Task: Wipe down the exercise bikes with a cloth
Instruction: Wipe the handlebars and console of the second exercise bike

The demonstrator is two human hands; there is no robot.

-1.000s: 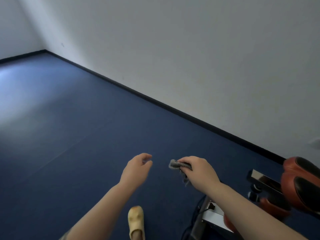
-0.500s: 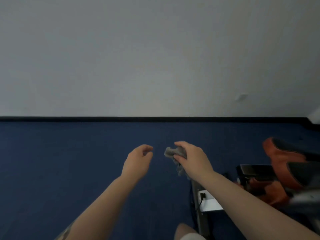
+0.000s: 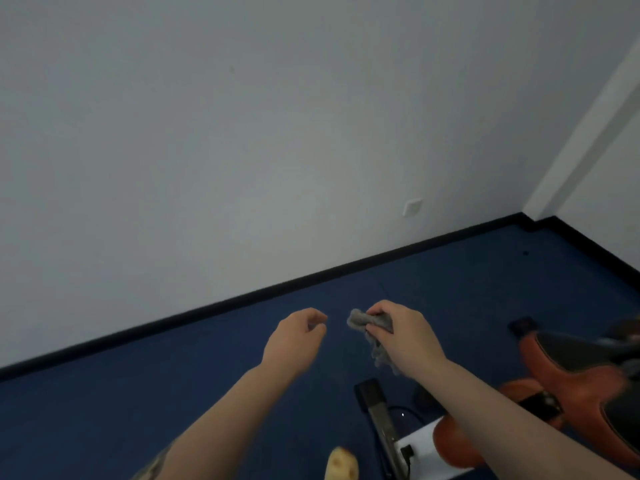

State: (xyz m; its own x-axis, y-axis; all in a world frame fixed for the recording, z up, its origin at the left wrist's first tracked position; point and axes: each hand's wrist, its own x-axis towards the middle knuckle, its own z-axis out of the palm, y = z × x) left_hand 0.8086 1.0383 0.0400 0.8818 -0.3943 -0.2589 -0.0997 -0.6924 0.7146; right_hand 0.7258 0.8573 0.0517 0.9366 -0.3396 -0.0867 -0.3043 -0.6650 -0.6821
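While the cloth [image 3: 372, 323] hangs mid-frame, the bike [image 3: 568, 386] waits lower right.
Right hand [image 3: 405, 337] pinches the soft, light rag, best bunched in the palm; left hand [image 3: 296, 341] is loosely curled, empty.

Both bare forearms reach forward at about the same height. The left hand [image 3: 298, 336] hangs loosely curled, fingers bent toward the thumb, holding nothing. Near it, apart, the right hand [image 3: 403, 336] has its grip closed on a crumpled grey cloth [image 3: 369, 322].
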